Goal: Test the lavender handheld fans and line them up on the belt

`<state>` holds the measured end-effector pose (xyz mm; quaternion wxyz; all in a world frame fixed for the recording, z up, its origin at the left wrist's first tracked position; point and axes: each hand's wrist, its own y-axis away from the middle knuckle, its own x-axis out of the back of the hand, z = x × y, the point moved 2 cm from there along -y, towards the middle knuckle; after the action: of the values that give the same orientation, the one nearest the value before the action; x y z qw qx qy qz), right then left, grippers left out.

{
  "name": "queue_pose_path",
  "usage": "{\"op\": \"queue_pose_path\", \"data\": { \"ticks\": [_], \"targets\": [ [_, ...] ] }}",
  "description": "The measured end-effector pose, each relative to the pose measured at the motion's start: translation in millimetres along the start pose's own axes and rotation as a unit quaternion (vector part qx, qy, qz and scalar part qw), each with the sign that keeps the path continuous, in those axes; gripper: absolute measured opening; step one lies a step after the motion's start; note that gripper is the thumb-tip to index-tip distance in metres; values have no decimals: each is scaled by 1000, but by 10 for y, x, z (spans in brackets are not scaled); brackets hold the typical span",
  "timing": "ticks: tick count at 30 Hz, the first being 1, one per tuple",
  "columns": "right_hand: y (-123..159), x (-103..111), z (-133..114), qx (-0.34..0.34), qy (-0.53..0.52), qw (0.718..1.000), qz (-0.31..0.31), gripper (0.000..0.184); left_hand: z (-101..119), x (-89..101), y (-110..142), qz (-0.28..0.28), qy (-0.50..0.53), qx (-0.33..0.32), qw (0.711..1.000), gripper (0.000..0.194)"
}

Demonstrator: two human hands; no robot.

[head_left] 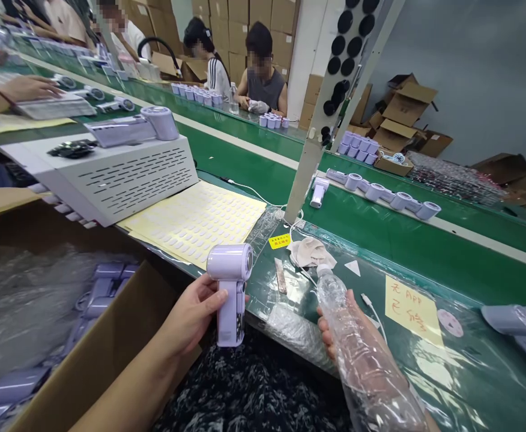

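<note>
In my left hand (pixel 200 306) is a lavender handheld fan (pixel 230 309), held upright by its handle with the round head on top. The thumb lies across the front of the handle, and the fingers go behind it. My right hand (pixel 326 339) is wrapped round a clear plastic bottle (pixel 362 354) with a white cap, which tilts away from me. Much of that hand shows only through the bottle or lies behind it. Just beyond the cap lies a crumpled pale cloth (pixel 312 251) on the green bench. A white cable (pixel 373 312) runs beside the right hand.
A yellow sticker sheet (pixel 200 219) lies by a white vented box (pixel 137 174) with a fan on top. At lower left, a carton (pixel 105 342) holds bagged fans. A metal post (pixel 308 168) rises before the green conveyor (pixel 263 174). Co-workers sit beyond it.
</note>
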<state>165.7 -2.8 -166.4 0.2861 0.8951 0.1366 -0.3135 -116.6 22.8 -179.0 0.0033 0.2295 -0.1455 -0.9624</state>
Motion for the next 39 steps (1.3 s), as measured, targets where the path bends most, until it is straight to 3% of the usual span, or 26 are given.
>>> {"op": "queue_pose_path", "data": {
  "ticks": [2, 4, 5, 6, 8, 12, 15, 17, 20, 23, 25, 27, 30, 32, 35, 37, 39],
  "targets": [
    [-75, -93, -121, -10, 36, 999, 40, 56, 28, -14, -4, 16, 15, -5, 1000, 65],
    [-254, -245, -360, 89, 170, 977, 88, 57, 57, -21, 40, 34, 22, -8, 999, 73],
    [-384, -345, -506, 168, 252, 947, 111, 58, 70, -22, 77, 43, 24, -10, 999, 76],
    [-536, -459, -650, 255, 334, 898, 129, 60, 83, -25, 120, 50, 24, -14, 998, 78],
    [-915, -686, -863, 348, 407, 831, 151, 66, 104, -42, 218, 54, 15, -25, 998, 72],
    [-1662, -1028, -965, 392, 480, 765, 172, 76, 126, -135, 388, 22, -5, -33, 999, 52],
    [-1865, -1013, -914, 377, 543, 731, 168, 65, 126, -193, 428, -14, 8, -19, 1000, 50],
    [-1777, -817, -924, 355, 592, 704, 165, 43, 117, -203, 405, -33, 23, -13, 999, 49],
    [-1440, -352, -1006, 330, 654, 653, 194, 13, 79, -221, 314, -52, 38, -1, 998, 49],
    [-1098, 50, -1040, 301, 697, 614, 217, 10, 17, -318, 202, -67, 47, 18, 997, 52],
    [-917, 162, -1015, 284, 718, 602, 205, 9, -26, -431, 149, -86, 51, 33, 994, 53],
    [-728, 116, -969, 283, 729, 593, 195, 13, -62, -558, 127, -114, 53, 47, 991, 53],
    [-396, -205, -817, 316, 728, 582, 176, 13, -100, -724, 146, -147, 46, 56, 986, 52],
    [-193, -504, -641, 391, 716, 563, 133, 10, -124, -805, 181, -151, 23, 56, 987, 54],
    [-26, -830, -368, 526, 674, 508, 103, 16, -173, -882, 245, -169, -39, 72, 982, 58],
    [-10, -881, -259, 575, 650, 487, 98, 18, -208, -889, 276, -191, -58, 85, 976, 62],
    [-18, -836, -227, 593, 635, 488, 85, 17, -232, -861, 285, -199, -57, 73, 976, 65]
  ]
}}
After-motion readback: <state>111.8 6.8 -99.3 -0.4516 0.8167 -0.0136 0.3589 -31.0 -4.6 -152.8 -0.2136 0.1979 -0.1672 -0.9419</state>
